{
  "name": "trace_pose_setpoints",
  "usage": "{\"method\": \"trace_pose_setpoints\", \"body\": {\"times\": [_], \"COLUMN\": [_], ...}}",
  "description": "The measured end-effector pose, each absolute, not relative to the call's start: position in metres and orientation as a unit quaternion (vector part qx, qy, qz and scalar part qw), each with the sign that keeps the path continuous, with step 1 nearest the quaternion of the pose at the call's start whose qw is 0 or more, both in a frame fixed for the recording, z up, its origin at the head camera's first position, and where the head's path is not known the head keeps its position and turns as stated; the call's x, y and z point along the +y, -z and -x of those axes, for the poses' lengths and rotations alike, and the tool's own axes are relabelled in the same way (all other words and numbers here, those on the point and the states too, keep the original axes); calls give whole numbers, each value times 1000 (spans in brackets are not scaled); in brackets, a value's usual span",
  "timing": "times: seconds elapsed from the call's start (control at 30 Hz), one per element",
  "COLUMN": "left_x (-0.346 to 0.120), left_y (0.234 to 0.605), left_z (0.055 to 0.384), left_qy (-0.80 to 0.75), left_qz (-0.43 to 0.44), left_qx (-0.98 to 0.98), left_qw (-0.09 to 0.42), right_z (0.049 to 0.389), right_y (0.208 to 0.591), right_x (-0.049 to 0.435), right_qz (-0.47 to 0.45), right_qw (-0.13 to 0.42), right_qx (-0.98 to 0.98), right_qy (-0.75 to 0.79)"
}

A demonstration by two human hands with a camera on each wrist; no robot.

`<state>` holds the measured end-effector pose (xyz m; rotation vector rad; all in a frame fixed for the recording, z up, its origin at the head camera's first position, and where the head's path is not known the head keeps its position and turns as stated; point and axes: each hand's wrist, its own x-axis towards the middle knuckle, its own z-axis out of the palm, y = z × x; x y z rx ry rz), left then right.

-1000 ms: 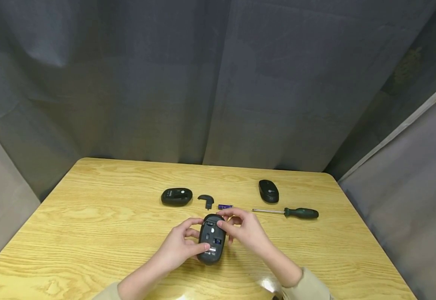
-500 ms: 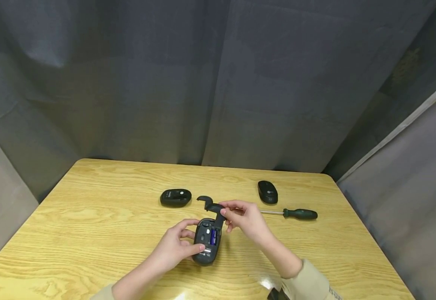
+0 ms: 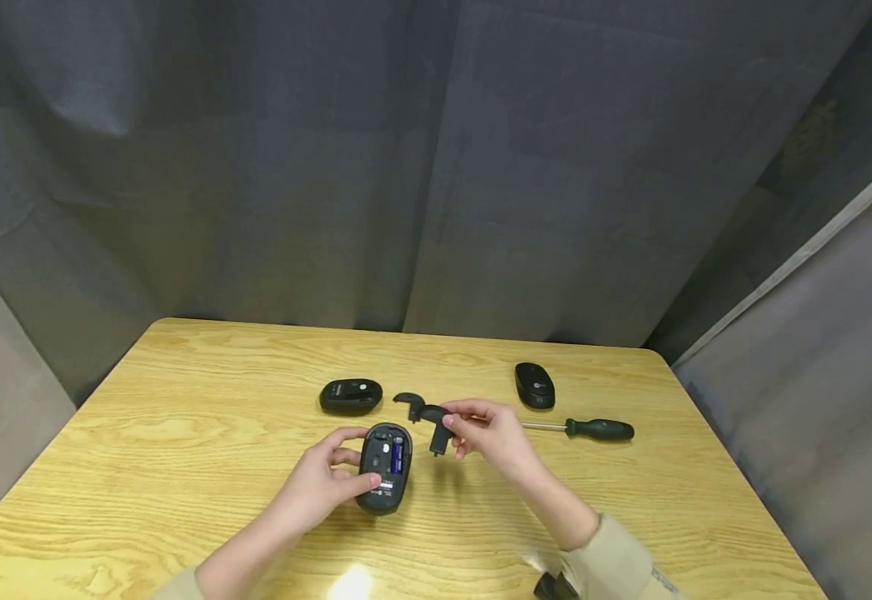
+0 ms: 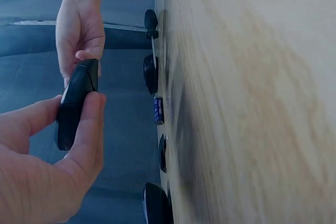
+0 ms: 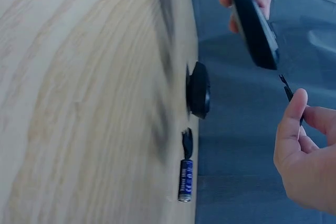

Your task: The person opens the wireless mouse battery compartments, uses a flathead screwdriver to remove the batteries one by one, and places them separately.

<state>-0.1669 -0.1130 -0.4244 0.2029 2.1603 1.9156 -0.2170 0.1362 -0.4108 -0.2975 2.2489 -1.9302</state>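
Grips the mouse (image 3: 376,446) with the left hand (image 3: 316,485), clamping it between thumb and fingers, underside up and well clear of the table (image 3: 181,467). Pinches the battery cover (image 3: 442,438) with the right hand (image 3: 494,435), closing thumb and fingertips on its curved end, apart from the mouse and to its right. Could spill the blue battery (image 3: 397,457), seated uncovered just right of the left thumb, by turning the mouse over or jolting it. Could also drop the mouse itself by easing the left thumb, since held from one side only. Might bend or chip the cover's narrow end, pointing down from the right fingertips, by squeezing hard or knocking it against the mouse. Could confuse it with the similar loose cover (image 3: 408,401), lying beyond the right fingertips, by laying both together. Risks rolling the loose battery (image 5: 185,180), on the table beyond the right fingers, by brushing it; likewise the screwdriver (image 3: 598,429), to the right of those fingers, by sweeping wide.
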Motion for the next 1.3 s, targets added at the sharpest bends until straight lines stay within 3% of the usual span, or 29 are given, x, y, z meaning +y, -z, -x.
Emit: {"method": "trace_pose_setpoints", "body": {"times": [0.73,1.1,1.3], "left_x": [-131,-132,-132], "left_y": [423,423,423], "left_z": [170,169,169], "left_qy": [-669,-675,-676], "left_qz": [-21,-25,-28], "left_qx": [732,726,724], "left_qw": [128,133,137], "right_z": [247,256,261], "right_y": [458,465,468], "right_x": [116,112,112], "right_qz": [99,132,153], "right_qw": [140,149,126], "right_qx": [791,832,868], "right_qy": [587,519,455]}}
